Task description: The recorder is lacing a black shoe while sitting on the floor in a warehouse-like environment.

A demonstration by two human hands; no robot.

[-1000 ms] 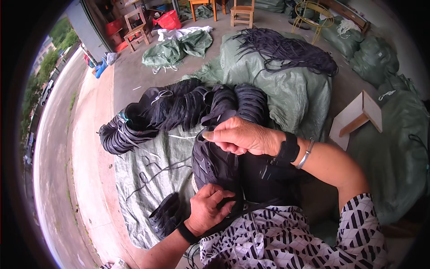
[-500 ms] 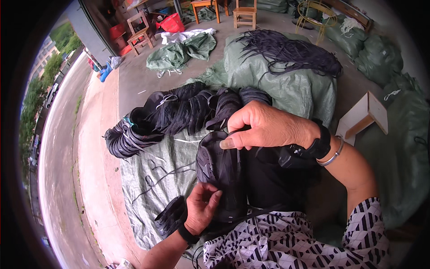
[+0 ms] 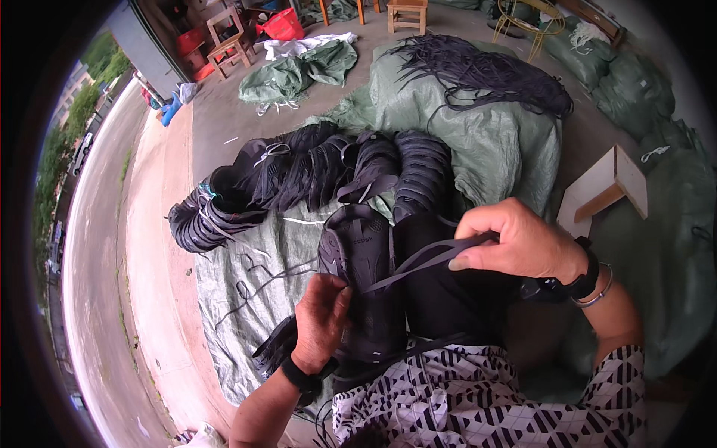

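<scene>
A black shoe upper [image 3: 366, 328] lies lengthwise over my dark-clad lap, its rounded opening at the far end. My right hand [image 3: 526, 243] is closed in a pinch to the right of it, holding a dark flat shoelace [image 3: 426, 257]. Two strands of the lace stretch from these fingers down to the middle of the upper. At the upper's left edge, my left hand [image 3: 321, 321] has thumb and fingers pinched together on it. A loose lace [image 3: 254, 287] trails away to the left over the green sheet.
Bundles of nested black shoe uppers [image 3: 224, 216] lie across the green woven sheet [image 3: 216, 328]. Beyond, a heap of dark laces [image 3: 485, 78] rests on a stuffed green sack [image 3: 478, 149]. An angled board piece [image 3: 609, 183] stands at right, near more sacks [image 3: 635, 89].
My right hand has moved right from over the upper, drawing the lace out to a visible stretch. My left hand has shifted slightly up along the upper's left edge.
</scene>
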